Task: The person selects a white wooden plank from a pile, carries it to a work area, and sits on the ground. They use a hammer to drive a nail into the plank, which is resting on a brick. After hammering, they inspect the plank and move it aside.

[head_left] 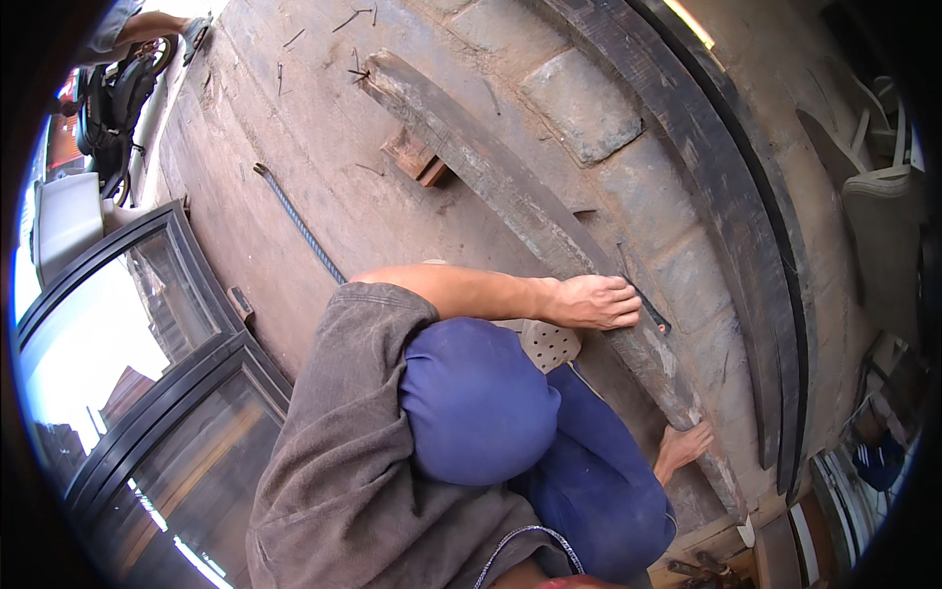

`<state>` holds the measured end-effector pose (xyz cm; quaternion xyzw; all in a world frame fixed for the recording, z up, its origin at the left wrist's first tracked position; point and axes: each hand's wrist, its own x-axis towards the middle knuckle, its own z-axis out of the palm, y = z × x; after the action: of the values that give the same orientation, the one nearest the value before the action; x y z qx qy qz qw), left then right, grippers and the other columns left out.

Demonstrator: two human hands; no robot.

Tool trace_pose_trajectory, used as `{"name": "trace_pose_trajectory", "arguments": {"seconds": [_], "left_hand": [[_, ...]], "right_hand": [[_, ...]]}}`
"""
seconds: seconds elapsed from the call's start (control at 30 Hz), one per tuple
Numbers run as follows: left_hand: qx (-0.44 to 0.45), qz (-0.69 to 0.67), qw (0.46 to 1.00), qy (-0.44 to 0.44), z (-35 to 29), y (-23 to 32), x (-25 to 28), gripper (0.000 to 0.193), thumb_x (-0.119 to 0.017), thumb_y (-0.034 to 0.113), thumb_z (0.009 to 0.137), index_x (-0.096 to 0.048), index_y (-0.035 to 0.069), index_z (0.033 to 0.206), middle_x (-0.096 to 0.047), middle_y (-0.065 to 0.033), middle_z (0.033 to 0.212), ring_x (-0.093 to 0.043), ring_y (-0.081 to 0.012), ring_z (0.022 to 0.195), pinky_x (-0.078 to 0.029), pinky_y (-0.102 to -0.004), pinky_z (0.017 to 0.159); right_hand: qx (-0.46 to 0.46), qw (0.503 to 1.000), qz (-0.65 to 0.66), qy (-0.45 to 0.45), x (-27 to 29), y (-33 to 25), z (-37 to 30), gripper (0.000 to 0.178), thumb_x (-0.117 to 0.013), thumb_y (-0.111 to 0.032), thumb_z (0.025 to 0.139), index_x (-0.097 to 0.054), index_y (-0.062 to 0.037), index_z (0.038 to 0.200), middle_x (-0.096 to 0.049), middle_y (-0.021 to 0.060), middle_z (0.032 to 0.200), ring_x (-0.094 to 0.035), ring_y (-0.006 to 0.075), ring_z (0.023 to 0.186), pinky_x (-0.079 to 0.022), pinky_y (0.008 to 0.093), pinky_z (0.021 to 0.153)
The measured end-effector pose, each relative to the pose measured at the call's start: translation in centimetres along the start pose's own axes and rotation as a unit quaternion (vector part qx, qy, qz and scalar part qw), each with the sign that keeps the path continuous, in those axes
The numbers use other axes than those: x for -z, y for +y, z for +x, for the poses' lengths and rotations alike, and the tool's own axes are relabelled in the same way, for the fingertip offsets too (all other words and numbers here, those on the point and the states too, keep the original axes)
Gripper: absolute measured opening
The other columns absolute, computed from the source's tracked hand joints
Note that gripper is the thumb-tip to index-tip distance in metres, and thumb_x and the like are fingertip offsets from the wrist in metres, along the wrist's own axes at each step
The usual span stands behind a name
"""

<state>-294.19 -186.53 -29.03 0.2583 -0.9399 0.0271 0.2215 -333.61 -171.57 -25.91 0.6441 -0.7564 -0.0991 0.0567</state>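
I crouch over a long curved wooden plank [491, 167] that lies on the ground. My left hand [589, 300] reaches across my blue-trousered knee [476, 402] and rests on the plank, fingers curled around a short dark metal tool [653, 312]. My right hand [684, 445] shows past my lower leg, fingers spread against the plank's near edge. Its wrist is hidden behind the trouser leg.
Curved black metal bands [746, 196] lie beyond the plank on stone slabs [581, 103]. A ribbed steel rod [299, 226] and a wood block [417, 157] lie on the dirt. At left are a dark-framed glass door [147, 344], a motorbike [113, 93] and another person's arm [147, 25].
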Motion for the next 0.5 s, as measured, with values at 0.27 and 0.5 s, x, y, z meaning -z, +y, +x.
{"name": "trace_pose_trajectory", "arguments": {"seconds": [0.27,0.5], "left_hand": [[0.023,-0.065,0.996,-0.057,0.2,0.7,1.2,0.018,-0.056,0.023,0.082,-0.056,0.007,0.091,-0.055,-0.0033,0.088,-0.056,-0.0181,0.089,-0.043,-0.0299,0.077],[0.015,-0.175,0.977,-0.120,-3.1,0.5,-0.6,0.023,-0.059,0.021,0.080,-0.056,0.005,0.096,-0.056,-0.0047,0.092,-0.058,-0.0194,0.091,-0.044,-0.0338,0.082]], "right_hand": [[0.056,0.992,0.050,-0.097,2.7,0.8,1.2,0.061,-0.079,-0.004,0.056,-0.057,-0.0027,0.113,-0.059,0.0157,0.107,-0.052,0.0389,0.103,-0.044,0.0465,0.089],[0.068,0.983,0.042,-0.163,1.9,-0.9,1.4,0.058,-0.081,-0.006,0.059,-0.056,-0.0001,0.112,-0.060,0.0186,0.107,-0.052,0.0415,0.104,-0.043,0.0479,0.090]]}}
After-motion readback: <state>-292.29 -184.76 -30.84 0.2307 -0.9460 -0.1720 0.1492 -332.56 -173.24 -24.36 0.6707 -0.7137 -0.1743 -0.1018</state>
